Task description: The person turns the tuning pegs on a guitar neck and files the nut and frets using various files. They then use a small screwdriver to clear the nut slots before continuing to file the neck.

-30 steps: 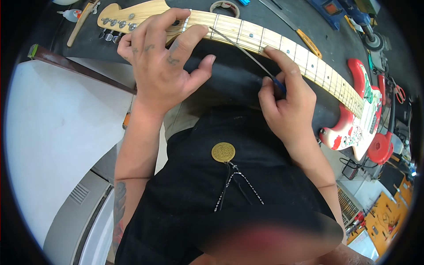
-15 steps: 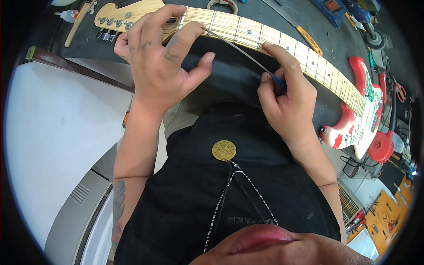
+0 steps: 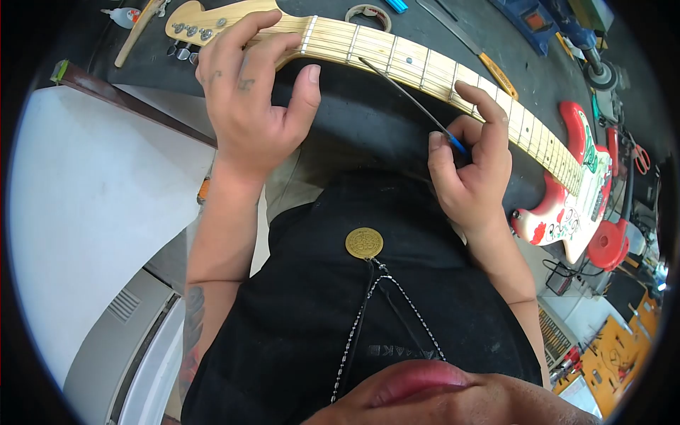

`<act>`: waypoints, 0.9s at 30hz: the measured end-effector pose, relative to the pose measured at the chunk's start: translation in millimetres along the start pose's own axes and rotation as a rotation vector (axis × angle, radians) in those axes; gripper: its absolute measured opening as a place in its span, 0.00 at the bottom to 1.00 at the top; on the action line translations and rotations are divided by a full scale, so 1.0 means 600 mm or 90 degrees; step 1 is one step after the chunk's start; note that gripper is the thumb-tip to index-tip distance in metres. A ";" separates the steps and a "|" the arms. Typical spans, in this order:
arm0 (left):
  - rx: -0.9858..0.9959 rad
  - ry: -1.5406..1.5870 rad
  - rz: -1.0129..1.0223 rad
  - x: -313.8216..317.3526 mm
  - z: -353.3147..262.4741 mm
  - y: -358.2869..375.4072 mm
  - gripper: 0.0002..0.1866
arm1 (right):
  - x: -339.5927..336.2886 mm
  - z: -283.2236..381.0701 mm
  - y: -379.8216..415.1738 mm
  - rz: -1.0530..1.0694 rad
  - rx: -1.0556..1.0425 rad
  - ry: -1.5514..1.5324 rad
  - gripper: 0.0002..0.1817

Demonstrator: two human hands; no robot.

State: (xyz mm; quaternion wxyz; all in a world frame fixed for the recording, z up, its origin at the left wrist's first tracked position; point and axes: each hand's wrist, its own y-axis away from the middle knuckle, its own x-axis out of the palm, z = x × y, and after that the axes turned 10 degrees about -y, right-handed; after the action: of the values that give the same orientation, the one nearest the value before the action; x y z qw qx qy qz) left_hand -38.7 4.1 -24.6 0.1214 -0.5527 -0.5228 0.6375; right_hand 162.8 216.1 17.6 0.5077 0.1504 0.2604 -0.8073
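An electric guitar lies across the bench, with a maple neck (image 3: 425, 67), a pale headstock (image 3: 188, 18) and a red and white decorated body (image 3: 559, 205). My left hand (image 3: 251, 106) is over the headstock end, fingers spread and bent, index tip close to the nut and thumb apart. It holds nothing. Between thumb and fingers, my right hand (image 3: 478, 152) grips a slim metal rod tool with a blue handle (image 3: 457, 144). The tool's tip reaches the neck's near edge, a little past the nut. My right index finger extends to the fretboard edge.
Behind the neck lie a tape roll (image 3: 370, 15) and a file with a yellow handle (image 3: 498, 76). A blue vise (image 3: 524, 21) stands at the back. Red-handled scissors (image 3: 641, 159) and a red round object (image 3: 608, 246) are right. A glue bottle (image 3: 126, 17) sits far left.
My right hand and the tool have shifted right along the neck, away from my left hand. My left index finger has drawn back toward the nut. The whole view has shifted slightly.
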 end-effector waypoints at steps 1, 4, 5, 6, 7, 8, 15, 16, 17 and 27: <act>0.010 0.011 0.012 -0.005 0.000 -0.007 0.17 | 0.000 0.000 0.000 0.002 0.007 -0.006 0.36; 0.026 0.052 0.037 -0.006 0.020 -0.012 0.13 | -0.002 -0.002 -0.001 0.009 -0.014 0.014 0.36; 0.034 0.084 0.049 -0.005 0.027 -0.013 0.12 | -0.002 -0.002 -0.001 0.010 -0.014 0.014 0.36; 0.033 0.083 0.049 -0.010 0.023 -0.016 0.12 | -0.001 -0.001 0.000 0.003 -0.011 0.009 0.35; 0.000 0.090 0.068 -0.019 0.014 -0.022 0.12 | 0.000 -0.001 0.000 -0.004 -0.008 0.004 0.34; -0.033 0.096 0.087 -0.024 0.010 -0.025 0.12 | 0.000 -0.001 0.000 -0.003 -0.008 0.004 0.34; 0.079 0.023 0.076 -0.018 -0.011 -0.007 0.19 | 0.008 0.005 -0.010 -0.012 -0.108 0.091 0.31; 0.079 0.025 0.072 -0.017 -0.011 -0.006 0.21 | 0.009 0.006 -0.009 -0.012 -0.104 0.089 0.31; 0.080 0.027 0.069 -0.016 -0.010 -0.006 0.22 | 0.009 0.006 -0.009 -0.013 -0.100 0.087 0.31; 0.089 -0.002 0.089 -0.014 -0.012 0.000 0.30 | 0.009 0.003 -0.007 -0.034 -0.113 0.094 0.29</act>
State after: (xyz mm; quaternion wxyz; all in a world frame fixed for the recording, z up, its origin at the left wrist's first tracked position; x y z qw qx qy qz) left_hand -29.9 1.6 -18.4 0.1141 -0.5772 -0.4370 0.6804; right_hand 156.8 212.3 17.5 0.4764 0.1571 0.3713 -0.7813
